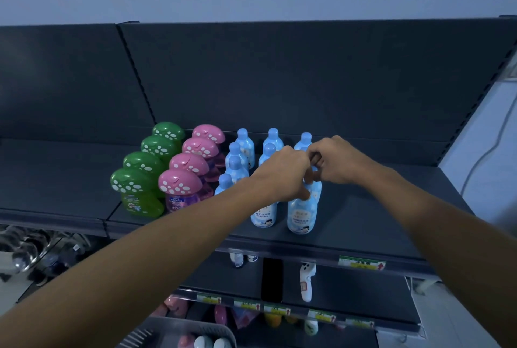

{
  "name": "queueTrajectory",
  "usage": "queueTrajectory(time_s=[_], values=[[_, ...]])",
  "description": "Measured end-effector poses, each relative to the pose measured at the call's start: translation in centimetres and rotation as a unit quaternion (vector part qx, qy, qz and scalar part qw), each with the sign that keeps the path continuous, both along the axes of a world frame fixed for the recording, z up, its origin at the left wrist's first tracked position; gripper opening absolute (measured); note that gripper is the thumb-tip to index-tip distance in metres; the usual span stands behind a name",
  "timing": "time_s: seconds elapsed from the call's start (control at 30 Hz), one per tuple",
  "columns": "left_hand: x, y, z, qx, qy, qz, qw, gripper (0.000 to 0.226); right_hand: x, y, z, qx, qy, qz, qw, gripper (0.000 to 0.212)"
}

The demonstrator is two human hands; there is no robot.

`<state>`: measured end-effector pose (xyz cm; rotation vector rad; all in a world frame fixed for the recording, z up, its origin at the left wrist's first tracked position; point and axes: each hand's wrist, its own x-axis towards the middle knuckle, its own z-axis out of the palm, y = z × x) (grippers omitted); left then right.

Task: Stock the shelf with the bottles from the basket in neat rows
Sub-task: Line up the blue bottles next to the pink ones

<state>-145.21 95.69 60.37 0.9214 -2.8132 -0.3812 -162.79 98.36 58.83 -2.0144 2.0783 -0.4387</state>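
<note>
While open shelf is lying to the right, the left hand and right hand are gripping a blue bottle by its top near the front edge; its label is too small to read.

No legible text: labels on the front blue bottle, green mushroom-cap bottle and pink mushroom-cap bottle, and the yellow-green shelf-edge tags with red arrows, are too blurred to read.

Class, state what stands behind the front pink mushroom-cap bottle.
Three more pink bottles in a row toward the back panel. Their caps show; their bodies are mostly covered.
</note>
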Motion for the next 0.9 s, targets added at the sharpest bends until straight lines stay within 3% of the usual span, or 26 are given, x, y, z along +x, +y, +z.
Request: queueTrajectory(time_s=[0.43, 0.9], values=[[-0.4, 0.1, -0.4, -0.017, -0.010, 0.007, 1.000, 0.029, 0.1, -0.1, 0.1, -0.005, -0.024, -0.017, 1.000, 0.019], [0.0, 0.3, -1.1, 0.019, 0.007, 0.022, 1.000, 0.034, 0.7, 0.7, 0.8, 0.024, -0.023, -0.044, 0.998, 0.025]])
